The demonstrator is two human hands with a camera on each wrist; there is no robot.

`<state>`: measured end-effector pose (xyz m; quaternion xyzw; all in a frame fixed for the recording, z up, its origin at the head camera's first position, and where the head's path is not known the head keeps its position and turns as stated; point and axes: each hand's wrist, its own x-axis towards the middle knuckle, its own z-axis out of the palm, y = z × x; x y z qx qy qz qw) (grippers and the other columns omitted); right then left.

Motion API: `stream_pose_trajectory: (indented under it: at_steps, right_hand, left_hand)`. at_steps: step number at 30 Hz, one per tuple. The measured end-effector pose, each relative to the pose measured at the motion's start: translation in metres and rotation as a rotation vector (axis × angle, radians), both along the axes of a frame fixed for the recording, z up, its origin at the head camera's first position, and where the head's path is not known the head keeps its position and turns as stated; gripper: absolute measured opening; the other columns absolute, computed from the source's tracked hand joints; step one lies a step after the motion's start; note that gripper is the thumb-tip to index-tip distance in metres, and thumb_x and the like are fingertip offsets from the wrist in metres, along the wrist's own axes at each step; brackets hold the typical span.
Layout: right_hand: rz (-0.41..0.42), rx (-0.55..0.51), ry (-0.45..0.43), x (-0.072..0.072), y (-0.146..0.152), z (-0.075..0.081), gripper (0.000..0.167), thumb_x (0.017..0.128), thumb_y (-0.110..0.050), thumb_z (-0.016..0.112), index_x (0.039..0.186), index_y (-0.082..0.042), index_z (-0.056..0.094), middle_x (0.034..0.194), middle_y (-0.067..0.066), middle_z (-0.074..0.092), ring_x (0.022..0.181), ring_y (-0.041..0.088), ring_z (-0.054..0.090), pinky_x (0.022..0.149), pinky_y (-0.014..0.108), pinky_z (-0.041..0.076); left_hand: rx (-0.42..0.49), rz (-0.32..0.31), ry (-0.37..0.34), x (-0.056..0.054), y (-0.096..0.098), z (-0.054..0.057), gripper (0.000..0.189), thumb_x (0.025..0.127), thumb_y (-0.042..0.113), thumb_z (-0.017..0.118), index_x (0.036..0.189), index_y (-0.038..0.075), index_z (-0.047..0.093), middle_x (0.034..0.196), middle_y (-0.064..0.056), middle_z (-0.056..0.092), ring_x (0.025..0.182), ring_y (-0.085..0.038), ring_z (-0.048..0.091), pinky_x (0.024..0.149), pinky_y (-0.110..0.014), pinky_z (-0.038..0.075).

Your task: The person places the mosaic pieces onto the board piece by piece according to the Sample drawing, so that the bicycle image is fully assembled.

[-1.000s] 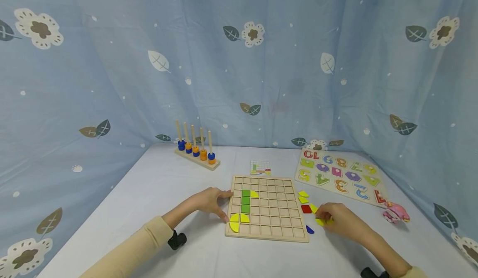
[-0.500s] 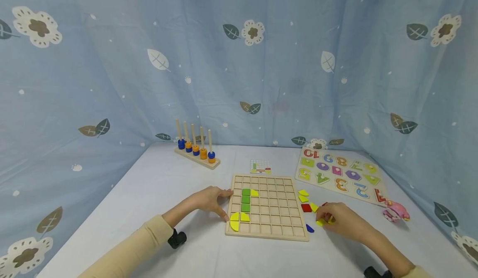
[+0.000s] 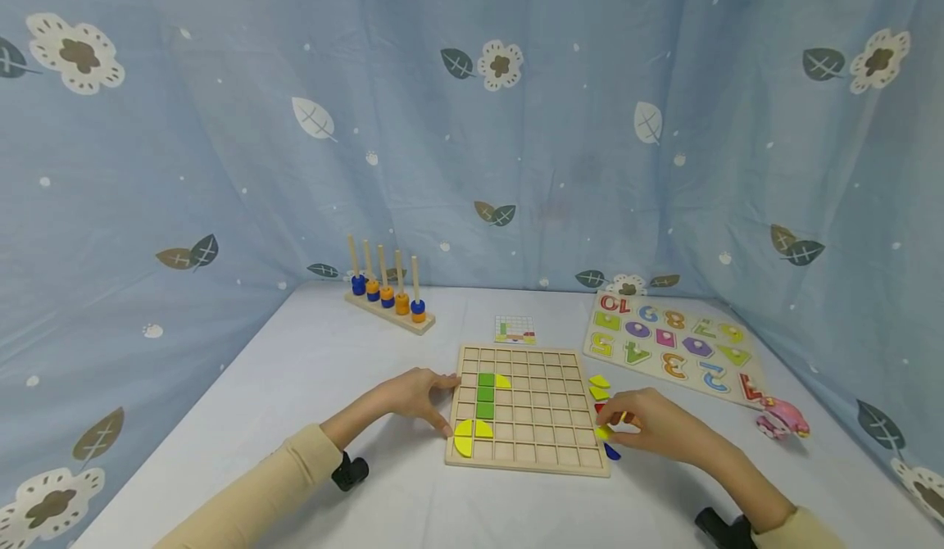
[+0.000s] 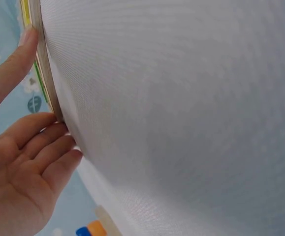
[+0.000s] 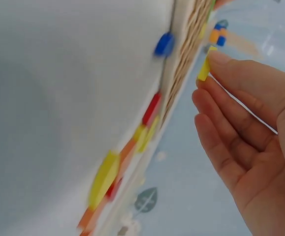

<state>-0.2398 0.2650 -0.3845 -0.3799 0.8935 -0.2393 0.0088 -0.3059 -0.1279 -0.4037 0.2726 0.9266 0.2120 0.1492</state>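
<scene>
Yellow piece: we are holding a small, flat yellow piece (image 3: 604,433) above the white tabletop (image 3: 420,504), by the right edge of the square, pale wooden grid board (image 3: 546,410).
Right hand: our right hand (image 3: 658,423) is pinching it between thumb and fingers, sitting nearer than the left.
Direction: the grid is lying leftward of the piece.
Long axis: we are seeing it edge-on, not making out its outline.
Left hand: our left hand (image 3: 415,396) is touching the board's left edge, thumb and fingers spread.

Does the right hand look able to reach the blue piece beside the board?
Probably yes, though its grip is taken: the right hand pinches a yellow piece. The blue piece lies close by, beside the wooden board, and nothing seems to lie over it.
</scene>
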Motion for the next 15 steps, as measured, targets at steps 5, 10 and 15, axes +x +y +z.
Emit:
stream_pose_trajectory:
  at_steps: [5, 10, 15]
  right_hand:
    - [0.051, -0.006, 0.007, -0.001, -0.023, 0.003, 0.016, 0.085, -0.011, 0.074, 0.098, -0.018, 0.071, 0.095, -0.011, 0.067, 0.085, 0.011, 0.063, 0.071, 0.030, 0.056]
    - [0.062, 0.006, -0.023, -0.003, -0.044, 0.008, 0.015, 0.085, -0.011, 0.074, 0.098, -0.018, 0.072, 0.095, -0.013, 0.067, 0.086, 0.010, 0.062, 0.072, 0.030, 0.056]
    - [0.078, 0.024, -0.037, -0.006, -0.063, 0.009, 0.016, 0.084, -0.009, 0.075, 0.097, -0.018, 0.072, 0.093, -0.015, 0.065, 0.085, 0.010, 0.061, 0.075, 0.029, 0.055]
  left_hand:
    - [0.005, -0.005, 0.004, 0.000, 0.000, -0.001, 0.087, 0.067, 0.035, 0.088, 0.140, 0.007, 0.050, 0.146, -0.011, 0.044, 0.134, -0.031, 0.040, 0.108, -0.047, 0.035]
    - [0.003, -0.004, 0.006, -0.001, -0.001, -0.001, 0.088, 0.067, 0.036, 0.088, 0.141, 0.008, 0.050, 0.146, -0.011, 0.044, 0.134, -0.031, 0.041, 0.108, -0.047, 0.036]
    - [0.005, -0.008, 0.007, -0.001, 0.000, 0.000, 0.088, 0.067, 0.036, 0.088, 0.140, 0.007, 0.050, 0.146, -0.012, 0.045, 0.134, -0.032, 0.041, 0.108, -0.047, 0.036]
